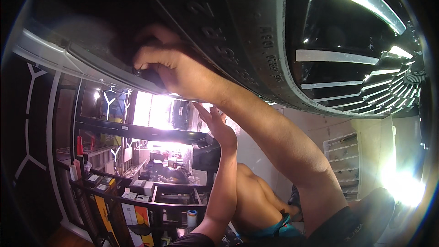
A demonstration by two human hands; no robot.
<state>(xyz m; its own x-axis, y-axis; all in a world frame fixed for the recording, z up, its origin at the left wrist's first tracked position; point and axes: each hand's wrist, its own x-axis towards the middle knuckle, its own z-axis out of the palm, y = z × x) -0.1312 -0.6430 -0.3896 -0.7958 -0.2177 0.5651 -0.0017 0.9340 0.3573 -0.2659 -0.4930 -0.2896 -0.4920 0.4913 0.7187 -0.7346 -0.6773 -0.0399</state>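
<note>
- I observe the right hand (180, 71) left of the tyre (217, 32), in the gap between it and the panel (103, 68).
- Right-hand fingers: curled beside a dark part (153, 77); I cannot tell whether they grip it.
- Left hand (220, 126): fingers extended upward, below the right wrist, near the panel edge; I cannot tell whether it touches.
- Tyre: sidewall faces right; its visible arc runs from top centre down to the right, around the spoked wheel (338, 56).
- Panel: long axis slopes from upper left down toward the centre.
- Floor (251, 137): pale, behind the forearms.
- Room: a black shelf (160, 205) with boxes (137, 195) at lower left; a bright lamp (404, 193) at lower right.
</note>
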